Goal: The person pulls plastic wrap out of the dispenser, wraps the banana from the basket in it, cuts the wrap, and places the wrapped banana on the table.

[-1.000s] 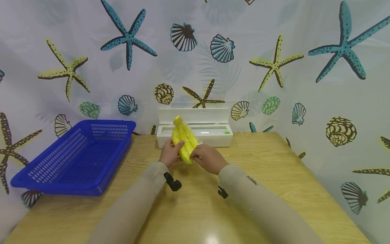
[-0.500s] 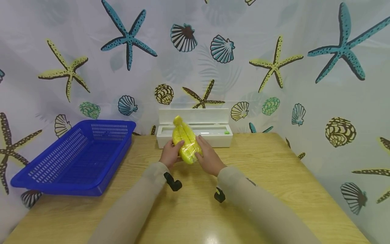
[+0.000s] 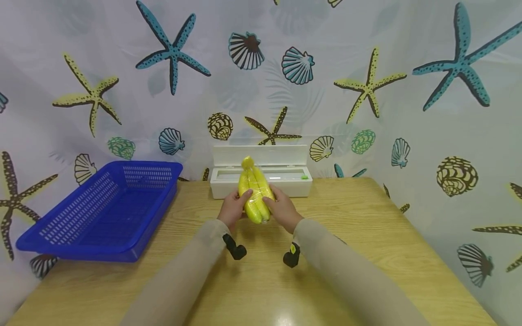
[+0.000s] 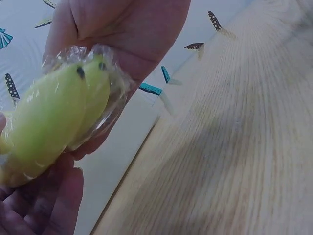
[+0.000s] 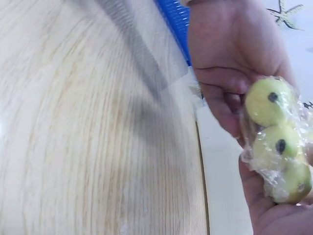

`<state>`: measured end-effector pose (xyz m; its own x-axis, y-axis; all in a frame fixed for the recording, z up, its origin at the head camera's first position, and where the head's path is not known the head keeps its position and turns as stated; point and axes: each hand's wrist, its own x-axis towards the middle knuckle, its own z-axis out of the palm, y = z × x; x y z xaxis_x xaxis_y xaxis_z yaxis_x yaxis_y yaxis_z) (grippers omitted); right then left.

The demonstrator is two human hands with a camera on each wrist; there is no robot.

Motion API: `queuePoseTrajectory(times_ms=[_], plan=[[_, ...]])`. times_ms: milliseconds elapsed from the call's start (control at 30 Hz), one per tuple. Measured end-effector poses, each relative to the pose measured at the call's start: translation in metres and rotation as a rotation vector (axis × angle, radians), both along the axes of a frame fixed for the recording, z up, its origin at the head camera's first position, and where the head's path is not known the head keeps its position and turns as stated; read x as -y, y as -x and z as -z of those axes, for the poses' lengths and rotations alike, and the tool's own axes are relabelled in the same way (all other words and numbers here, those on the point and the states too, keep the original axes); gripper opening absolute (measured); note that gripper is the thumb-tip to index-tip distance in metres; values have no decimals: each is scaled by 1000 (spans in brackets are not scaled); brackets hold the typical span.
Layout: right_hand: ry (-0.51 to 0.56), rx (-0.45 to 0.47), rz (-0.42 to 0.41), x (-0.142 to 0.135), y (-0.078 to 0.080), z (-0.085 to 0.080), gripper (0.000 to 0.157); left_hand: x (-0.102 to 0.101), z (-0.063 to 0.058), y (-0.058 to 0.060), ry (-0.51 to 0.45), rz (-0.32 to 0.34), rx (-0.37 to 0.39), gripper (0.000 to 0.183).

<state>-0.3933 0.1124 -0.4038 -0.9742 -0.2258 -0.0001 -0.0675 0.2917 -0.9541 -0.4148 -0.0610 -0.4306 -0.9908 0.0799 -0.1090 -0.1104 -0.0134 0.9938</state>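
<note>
A bunch of yellow bananas (image 3: 253,190) wrapped in clear cling film is held above the table in front of a white box. My left hand (image 3: 232,208) grips its left side, thumb across the front. On the opposite side my right hand (image 3: 284,210) holds it, thumb over the front and fingers behind. In the right wrist view the dark-tipped lower ends of the bananas (image 5: 279,144) show through crinkled film. The left wrist view has the film-covered bananas (image 4: 54,112) between both hands. Fingers behind the bunch are partly hidden.
The white cling film dispenser box (image 3: 285,186) stands at the back with its lid raised and a small green piece at its right end. A blue plastic basket (image 3: 134,244) sits at the left. The wooden table (image 3: 367,235) meets a patterned curtain behind.
The right hand has shifted from pinching at the lower right to holding the bunch's right side. The bananas have turned more upright and moved slightly right, with the left hand following.
</note>
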Motion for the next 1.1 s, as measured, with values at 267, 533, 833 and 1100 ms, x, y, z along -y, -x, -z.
queuePoseTrajectory(times_ms=[267, 533, 833, 1100], plan=[[260, 181, -39, -7, 1, -2, 49, 0, 0, -1, -7, 76, 8, 55], [288, 173, -21, -9, -1, -3, 56, 6, -12, -17, -134, 260, 19, 73], [263, 182, -174, -16, -6, -8, 47, 31, -18, 4, -166, 229, -51, 77], [178, 306, -413, -19, -9, -10, 46, 40, -42, 10, -342, 356, -174, 48]])
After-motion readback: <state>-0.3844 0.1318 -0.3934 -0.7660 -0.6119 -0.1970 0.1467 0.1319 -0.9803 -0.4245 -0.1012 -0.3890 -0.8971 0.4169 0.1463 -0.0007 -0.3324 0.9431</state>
